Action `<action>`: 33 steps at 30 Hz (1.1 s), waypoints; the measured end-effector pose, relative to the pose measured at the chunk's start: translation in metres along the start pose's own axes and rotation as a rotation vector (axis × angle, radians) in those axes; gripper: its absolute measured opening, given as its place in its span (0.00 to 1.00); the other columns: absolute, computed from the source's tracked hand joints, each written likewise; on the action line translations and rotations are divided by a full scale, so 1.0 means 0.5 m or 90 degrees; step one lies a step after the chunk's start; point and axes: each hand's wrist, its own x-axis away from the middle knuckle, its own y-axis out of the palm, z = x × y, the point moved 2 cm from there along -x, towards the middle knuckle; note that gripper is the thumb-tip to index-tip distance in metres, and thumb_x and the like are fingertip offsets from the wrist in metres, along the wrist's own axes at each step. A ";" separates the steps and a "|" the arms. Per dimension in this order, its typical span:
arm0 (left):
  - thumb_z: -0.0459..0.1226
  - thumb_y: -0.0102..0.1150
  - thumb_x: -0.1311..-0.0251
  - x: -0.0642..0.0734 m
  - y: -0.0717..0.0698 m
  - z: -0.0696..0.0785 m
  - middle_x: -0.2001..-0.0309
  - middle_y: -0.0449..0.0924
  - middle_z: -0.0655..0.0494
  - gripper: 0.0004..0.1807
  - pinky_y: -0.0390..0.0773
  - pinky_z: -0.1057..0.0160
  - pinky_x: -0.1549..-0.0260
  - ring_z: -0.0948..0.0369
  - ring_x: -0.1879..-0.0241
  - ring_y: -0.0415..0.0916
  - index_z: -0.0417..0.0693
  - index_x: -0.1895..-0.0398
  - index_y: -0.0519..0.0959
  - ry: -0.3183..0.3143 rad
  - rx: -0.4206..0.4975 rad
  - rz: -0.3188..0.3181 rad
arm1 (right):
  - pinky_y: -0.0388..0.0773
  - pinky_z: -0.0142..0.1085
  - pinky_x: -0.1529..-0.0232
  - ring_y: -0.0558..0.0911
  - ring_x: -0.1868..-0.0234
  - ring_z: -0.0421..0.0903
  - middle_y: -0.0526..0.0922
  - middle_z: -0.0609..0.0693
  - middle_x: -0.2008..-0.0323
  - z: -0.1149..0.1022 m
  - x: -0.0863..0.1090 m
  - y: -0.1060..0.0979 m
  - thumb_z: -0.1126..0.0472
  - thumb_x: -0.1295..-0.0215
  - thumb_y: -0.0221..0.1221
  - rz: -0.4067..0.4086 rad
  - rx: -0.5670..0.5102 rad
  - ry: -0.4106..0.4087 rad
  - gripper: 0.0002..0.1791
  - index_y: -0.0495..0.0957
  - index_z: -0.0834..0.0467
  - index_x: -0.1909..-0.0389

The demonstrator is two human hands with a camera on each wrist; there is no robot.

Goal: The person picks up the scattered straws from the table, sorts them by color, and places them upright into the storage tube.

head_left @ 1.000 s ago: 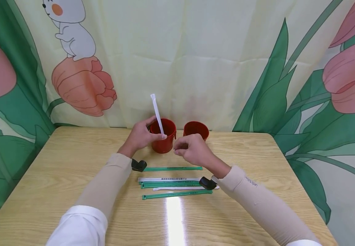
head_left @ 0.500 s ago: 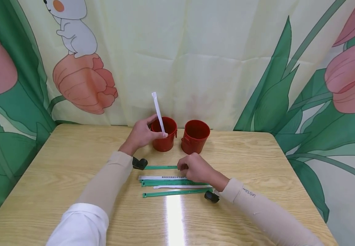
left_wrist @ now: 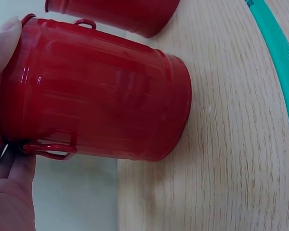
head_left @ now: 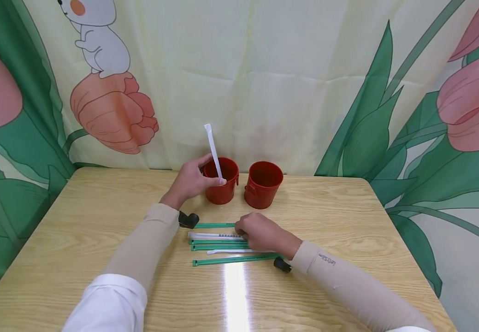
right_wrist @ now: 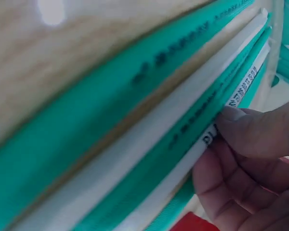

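Observation:
My left hand [head_left: 191, 180] grips the left red bucket [head_left: 221, 195] at its rim, fingers behind and thumb in front. A white paper-wrapped straw [head_left: 212, 150] leans inside that bucket, its top sticking well out. In the left wrist view the bucket [left_wrist: 101, 91] stands on the table, a small handle loop on its side. Over the row of straws, my right hand [head_left: 262, 234] pinches a white printed straw [head_left: 210, 236] between thumb and fingers. The right wrist view shows this white straw [right_wrist: 243, 89] lying among green ones.
A second red bucket [head_left: 260, 197] stands right of the first. Green wrapped straws lie crosswise: one behind [head_left: 214, 226], others [head_left: 218, 247] beside the white ones, and a front one [head_left: 235, 261]. Another white straw [head_left: 226, 251] lies between them. A printed curtain [head_left: 289, 92] hangs behind the table.
My right hand has come down from beside the buckets to the straws and taken hold of the white printed one, which has shifted slightly. The left hand stays on its bucket.

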 end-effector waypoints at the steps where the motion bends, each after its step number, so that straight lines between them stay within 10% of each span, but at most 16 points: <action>1: 0.47 0.80 0.46 -0.001 -0.001 0.000 0.25 0.72 0.51 0.51 0.76 0.44 0.32 0.48 0.30 0.69 0.55 0.19 0.64 0.001 -0.002 0.000 | 0.84 0.29 0.57 0.76 0.68 0.38 0.87 0.44 0.66 -0.003 -0.002 -0.001 0.70 0.37 0.68 -0.012 0.019 0.002 0.09 0.88 0.54 0.59; 14: 0.46 0.79 0.45 -0.002 0.001 -0.005 0.28 0.74 0.49 0.50 0.80 0.44 0.35 0.48 0.32 0.71 0.55 0.19 0.64 0.008 -0.016 -0.010 | 0.86 0.34 0.47 0.80 0.58 0.42 0.87 0.49 0.52 -0.019 -0.007 0.001 0.64 0.47 0.78 -0.108 0.128 0.013 0.29 0.83 0.55 0.42; 21: 0.46 0.79 0.45 -0.003 0.004 -0.007 0.29 0.75 0.49 0.50 0.80 0.45 0.35 0.48 0.33 0.71 0.55 0.20 0.64 0.004 -0.010 -0.009 | 0.79 0.30 0.61 0.74 0.65 0.42 0.81 0.47 0.68 0.003 0.023 -0.050 0.75 0.46 0.71 0.015 -0.018 0.013 0.16 0.81 0.56 0.59; 33: 0.41 0.79 0.45 -0.003 0.006 -0.007 0.27 0.74 0.51 0.50 0.79 0.46 0.34 0.49 0.33 0.72 0.52 0.19 0.63 0.035 0.013 -0.007 | 0.83 0.33 0.62 0.78 0.67 0.44 0.83 0.54 0.67 -0.027 0.018 -0.171 0.78 0.38 0.64 0.262 -0.225 -0.053 0.10 0.79 0.61 0.63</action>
